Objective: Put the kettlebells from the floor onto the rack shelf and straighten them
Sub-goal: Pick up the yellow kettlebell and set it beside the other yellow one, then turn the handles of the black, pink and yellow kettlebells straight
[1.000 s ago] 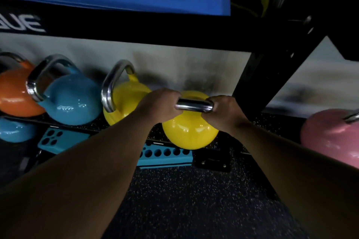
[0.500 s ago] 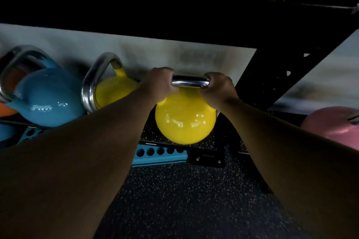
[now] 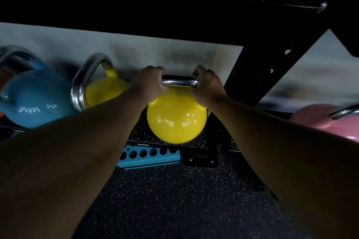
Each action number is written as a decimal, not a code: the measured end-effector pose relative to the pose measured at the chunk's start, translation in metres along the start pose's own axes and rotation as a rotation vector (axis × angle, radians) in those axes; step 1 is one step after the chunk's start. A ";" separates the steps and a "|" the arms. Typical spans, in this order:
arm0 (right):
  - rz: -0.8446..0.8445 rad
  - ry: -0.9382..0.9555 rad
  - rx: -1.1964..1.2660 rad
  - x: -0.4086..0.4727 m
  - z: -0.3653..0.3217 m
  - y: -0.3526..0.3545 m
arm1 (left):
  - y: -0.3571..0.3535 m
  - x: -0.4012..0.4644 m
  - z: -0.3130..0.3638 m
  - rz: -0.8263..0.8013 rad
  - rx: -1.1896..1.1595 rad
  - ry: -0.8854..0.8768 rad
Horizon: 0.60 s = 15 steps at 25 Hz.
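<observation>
A yellow kettlebell [image 3: 176,118] with a chrome handle sits at the right end of the low rack shelf [image 3: 139,134], its base at the shelf's front edge. My left hand [image 3: 147,83] grips the left end of its handle and my right hand [image 3: 208,85] grips the right end. A second yellow kettlebell [image 3: 104,91] rests just to its left, handle tilted left. Further left stands a blue kettlebell [image 3: 35,99], with an orange one barely showing at the frame edge.
A pink kettlebell [image 3: 326,118] sits to the right, outside the rack. A black rack upright [image 3: 252,77] stands just right of my hands and a black beam [image 3: 136,9] runs overhead. A teal perforated bar [image 3: 151,156] lies under the shelf on speckled black flooring [image 3: 174,200].
Both hands have carried the yellow kettlebell up and back, deeper onto the shelf beside the other yellow one. My grip has stayed on the handle throughout.
</observation>
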State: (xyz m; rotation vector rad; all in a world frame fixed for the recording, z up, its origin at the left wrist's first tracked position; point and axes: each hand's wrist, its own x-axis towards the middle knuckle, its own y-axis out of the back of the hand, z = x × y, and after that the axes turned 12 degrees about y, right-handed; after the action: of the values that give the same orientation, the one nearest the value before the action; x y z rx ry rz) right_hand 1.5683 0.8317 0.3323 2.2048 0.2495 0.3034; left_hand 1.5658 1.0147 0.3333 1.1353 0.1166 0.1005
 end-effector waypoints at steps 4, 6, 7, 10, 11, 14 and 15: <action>-0.070 0.126 -0.037 -0.030 -0.006 0.005 | -0.001 -0.025 -0.013 -0.046 -0.062 0.113; -0.068 0.165 -0.022 -0.052 -0.003 0.007 | -0.011 -0.046 -0.028 -0.124 0.009 0.254; -0.059 0.173 -0.017 -0.061 -0.001 0.010 | -0.017 -0.054 -0.036 -0.153 0.067 0.300; -0.060 0.217 0.026 -0.085 0.011 0.024 | -0.024 -0.075 -0.027 -0.287 0.327 0.346; -0.069 0.234 0.039 -0.094 0.016 0.029 | -0.027 -0.082 -0.019 -0.359 0.406 0.318; -0.095 0.271 0.053 -0.129 0.042 0.052 | -0.042 -0.111 0.025 -0.500 0.559 0.163; -0.102 0.278 0.050 -0.141 0.055 0.064 | -0.049 -0.119 0.041 -0.493 0.554 0.102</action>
State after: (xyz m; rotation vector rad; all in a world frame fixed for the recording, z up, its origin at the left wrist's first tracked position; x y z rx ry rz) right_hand 1.4551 0.7120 0.3331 2.1870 0.5250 0.5524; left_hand 1.4545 0.9408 0.3103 1.6199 0.5358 -0.3328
